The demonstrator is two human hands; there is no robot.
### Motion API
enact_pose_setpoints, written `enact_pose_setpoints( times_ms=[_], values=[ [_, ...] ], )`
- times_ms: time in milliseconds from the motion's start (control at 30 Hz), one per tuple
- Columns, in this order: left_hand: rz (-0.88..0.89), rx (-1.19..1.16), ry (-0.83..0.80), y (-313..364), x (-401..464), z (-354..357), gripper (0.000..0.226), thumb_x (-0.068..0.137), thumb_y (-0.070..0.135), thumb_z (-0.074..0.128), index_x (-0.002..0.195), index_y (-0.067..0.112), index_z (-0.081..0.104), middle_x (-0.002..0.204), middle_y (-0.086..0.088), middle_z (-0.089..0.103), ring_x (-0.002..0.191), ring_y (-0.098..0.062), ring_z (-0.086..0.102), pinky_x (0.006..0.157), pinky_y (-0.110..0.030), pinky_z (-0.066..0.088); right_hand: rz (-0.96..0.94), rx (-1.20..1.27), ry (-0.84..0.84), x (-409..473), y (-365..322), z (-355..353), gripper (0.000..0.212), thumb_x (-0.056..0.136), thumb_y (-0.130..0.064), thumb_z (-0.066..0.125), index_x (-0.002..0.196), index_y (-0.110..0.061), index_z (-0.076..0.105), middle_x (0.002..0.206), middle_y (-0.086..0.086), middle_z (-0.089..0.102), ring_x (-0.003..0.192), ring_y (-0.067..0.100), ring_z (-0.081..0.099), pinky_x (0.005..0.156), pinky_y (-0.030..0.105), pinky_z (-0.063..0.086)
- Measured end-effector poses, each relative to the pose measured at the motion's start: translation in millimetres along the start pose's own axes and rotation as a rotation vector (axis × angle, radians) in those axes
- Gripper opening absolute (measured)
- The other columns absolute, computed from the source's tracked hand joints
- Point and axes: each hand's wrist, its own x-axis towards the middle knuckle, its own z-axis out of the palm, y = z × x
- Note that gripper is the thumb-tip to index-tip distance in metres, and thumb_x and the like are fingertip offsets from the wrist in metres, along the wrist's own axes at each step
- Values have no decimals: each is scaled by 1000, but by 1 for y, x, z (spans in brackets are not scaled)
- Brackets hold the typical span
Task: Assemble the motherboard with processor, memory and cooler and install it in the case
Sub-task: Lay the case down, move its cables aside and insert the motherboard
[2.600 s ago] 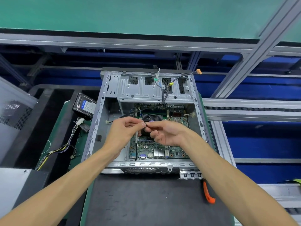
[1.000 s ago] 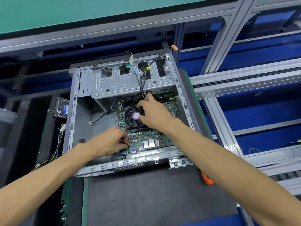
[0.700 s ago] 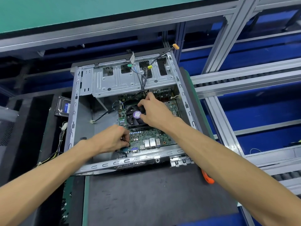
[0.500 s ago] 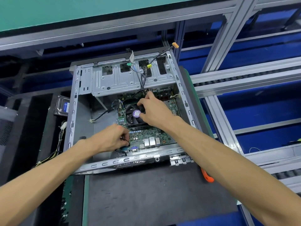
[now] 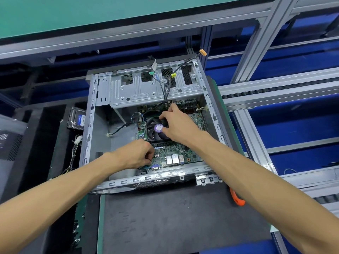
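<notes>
— Far left: hard drive (image 5: 77,118) lying flat on the dark tray, just outside the case wall; below it a loose wire bundle (image 5: 74,153) with a white plug.

— And the case (image 5: 88,136)?

— Open, on its side on the dark mat (image 5: 165,217); drive cage (image 5: 152,88) across the far end; motherboard (image 5: 174,156) seated flat on the floor of it, ports toward the near rim.

— Left hand (image 5: 136,154)?

— Down at the near left corner of the board; fingers curled tight, possibly pinching a dark cable there, though too hidden under the knuckles to tell for sure.

— Cooler (image 5: 156,128)?

— Mounted mid-board, black fan with a purple round label at the hub; black cable (image 5: 121,129) trailing off leftward to a white clip on the case floor.

— Right hand (image 5: 178,127)?

— Resting on the cooler's right half; fingertips bent down onto the fan frame at the far edge, thumb beside the label; gripping the frame rather than spread flat.

— Further right?

— Front-panel wires (image 5: 165,88) draped over the cage, green, yellow and orange plugs hanging free; orange-handled tool (image 5: 237,197) on the mat by the case's near right corner, half covered by the forearm.
</notes>
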Motion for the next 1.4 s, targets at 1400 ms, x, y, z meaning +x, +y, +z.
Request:
enact_pose_setpoints(
  times_ms=[1400],
  values=[
    [-714,-647,29,-7,18,-18,26,91,4,49,117,3,43,83,-19,70,50,-26,71,44,-35,57,-248,-221,-287,14,14,12,114,66,-49,87,156,-19,24,139,4,41,121,28,47,104,42,44]
  ],
)
